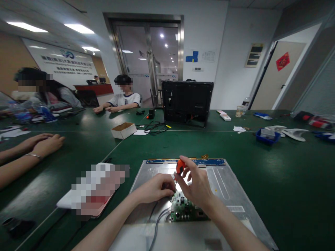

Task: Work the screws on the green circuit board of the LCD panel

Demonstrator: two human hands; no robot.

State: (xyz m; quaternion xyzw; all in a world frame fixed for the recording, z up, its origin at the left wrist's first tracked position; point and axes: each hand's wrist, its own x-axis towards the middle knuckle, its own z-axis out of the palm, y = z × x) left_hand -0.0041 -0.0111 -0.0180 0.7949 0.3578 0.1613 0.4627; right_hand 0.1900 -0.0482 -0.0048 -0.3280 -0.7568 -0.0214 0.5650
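An orange-and-black screwdriver (pixel 180 167) stands nearly upright in the fingers of my right hand (pixel 197 186). Its shaft points down to the upper left edge of a green circuit board (pixel 184 211). Beside the shaft, my left hand (pixel 158 188) has its fingertips pinched together at the board's corner; whatever they hold is hidden. The board lies on the metal back of a flat display panel (pixel 222 188), which has a blue strip board (pixel 214 162) along its far edge. Grey cables (pixel 157 223) run from the board toward me.
A black monitor (pixel 187 103) stands across the green table, with a small open box (pixel 123 130) and black cables (pixel 157 128) to its left. Phones (pixel 104 202) lie left of the panel. A blue tray (pixel 267 136) is at right. Another person's hands (pixel 49 144) rest at left.
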